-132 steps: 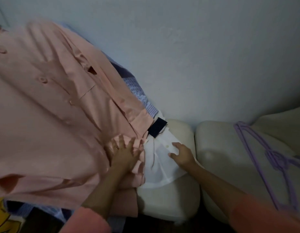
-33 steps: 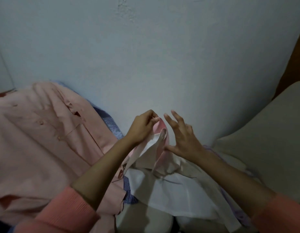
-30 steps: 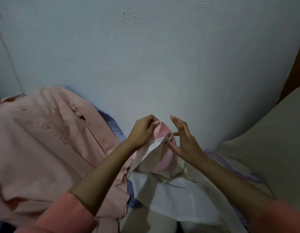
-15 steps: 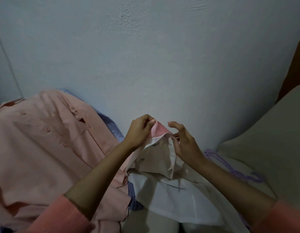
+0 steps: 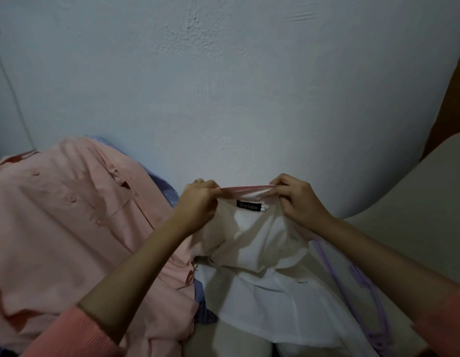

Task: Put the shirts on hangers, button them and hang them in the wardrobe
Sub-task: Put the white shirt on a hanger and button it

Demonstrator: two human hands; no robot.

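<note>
Pinching the white shirt's [image 5: 252, 256] pink collar taut between our left hand [image 5: 198, 204] and right hand [image 5: 297, 202], above the cushions, we judge hanger [image 5: 352, 279], buttoning and wardrobe all remain.

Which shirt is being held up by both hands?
The white shirt with the black neck label, stretched by its collar between the left hand and right hand. The peach shirt lies untouched.

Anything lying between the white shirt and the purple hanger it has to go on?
Nothing separates them. Both hands, left hand and right hand, grip the white shirt by its collar; its right edge drapes over the purple hanger.
</note>
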